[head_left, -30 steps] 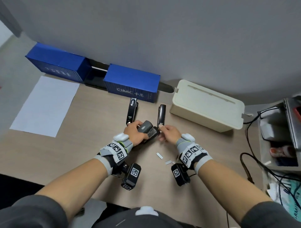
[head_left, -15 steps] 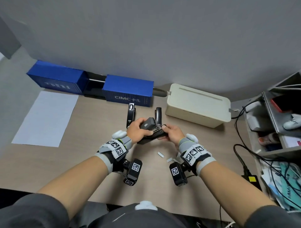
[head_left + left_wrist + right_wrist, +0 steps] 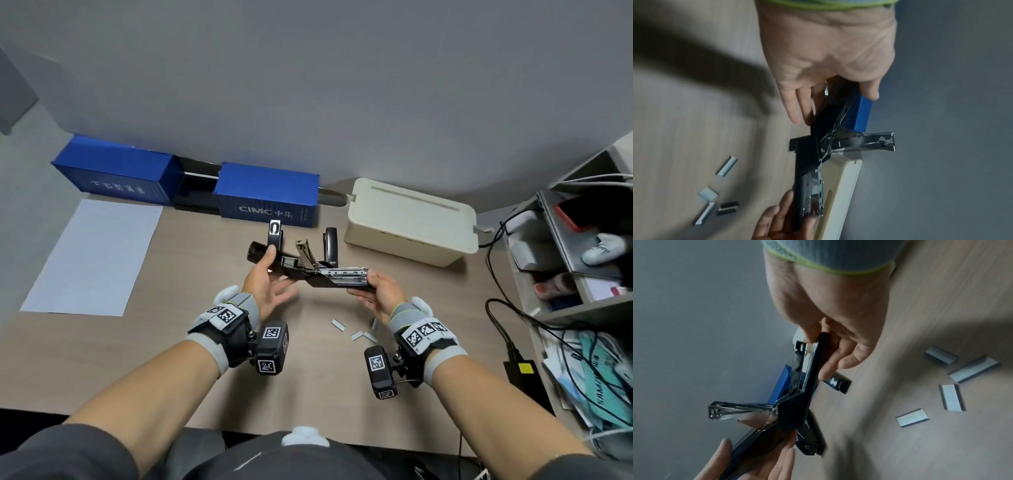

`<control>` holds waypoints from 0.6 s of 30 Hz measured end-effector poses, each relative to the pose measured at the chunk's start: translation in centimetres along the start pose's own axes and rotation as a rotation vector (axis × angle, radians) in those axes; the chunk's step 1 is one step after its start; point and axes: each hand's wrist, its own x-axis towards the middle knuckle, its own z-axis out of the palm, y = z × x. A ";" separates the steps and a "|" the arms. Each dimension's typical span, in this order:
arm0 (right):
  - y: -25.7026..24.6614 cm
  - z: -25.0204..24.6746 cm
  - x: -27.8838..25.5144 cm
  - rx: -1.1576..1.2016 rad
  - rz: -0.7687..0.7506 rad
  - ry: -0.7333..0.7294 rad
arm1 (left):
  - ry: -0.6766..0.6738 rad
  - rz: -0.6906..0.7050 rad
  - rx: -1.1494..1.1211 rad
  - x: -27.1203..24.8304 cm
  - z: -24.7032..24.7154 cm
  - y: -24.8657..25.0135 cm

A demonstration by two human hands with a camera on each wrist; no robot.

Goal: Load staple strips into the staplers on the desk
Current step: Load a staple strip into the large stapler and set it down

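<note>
A black stapler (image 3: 310, 275) is held above the desk, swung wide open. My left hand (image 3: 269, 281) pinches its cover end between thumb and fingers. My right hand (image 3: 378, 291) grips the base end, where the metal staple channel (image 3: 344, 273) faces up. A metal pusher arm (image 3: 305, 251) sticks up at the hinge. In the left wrist view the left hand (image 3: 828, 56) holds the stapler (image 3: 807, 162). In the right wrist view the right hand (image 3: 834, 305) clamps the stapler (image 3: 793, 410). Several staple strips (image 3: 356, 335) (image 3: 726, 166) (image 3: 952, 400) lie on the desk below my right hand.
Two more black staplers (image 3: 275, 236) (image 3: 331, 246) lie behind the held one. Blue container boxes (image 3: 267, 197) (image 3: 116, 174) and a beige box (image 3: 411, 219) line the wall. White paper (image 3: 92, 257) lies left. Cables (image 3: 507, 308) and a cluttered shelf (image 3: 582, 240) stand right.
The stapler has been lifted off the desk and swung from nearly closed to fully open. My hands moved apart, left to the cover end, right to the base end.
</note>
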 end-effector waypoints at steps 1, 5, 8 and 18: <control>0.1 0.1 0.1 0.000 0.009 -0.009 | -0.030 -0.036 0.014 -0.1 0.4 -0.2; 0.5 0.5 0.0 -0.006 0.046 -0.046 | -0.064 -0.129 -0.001 -0.2 0.9 -1.1; 0.9 0.4 0.5 -0.110 0.064 -0.003 | 0.006 -0.130 -0.061 -0.1 0.5 -1.8; 5.8 0.6 2.0 -1.237 0.020 0.030 | 0.221 -0.097 -0.054 0.6 -3.5 -3.4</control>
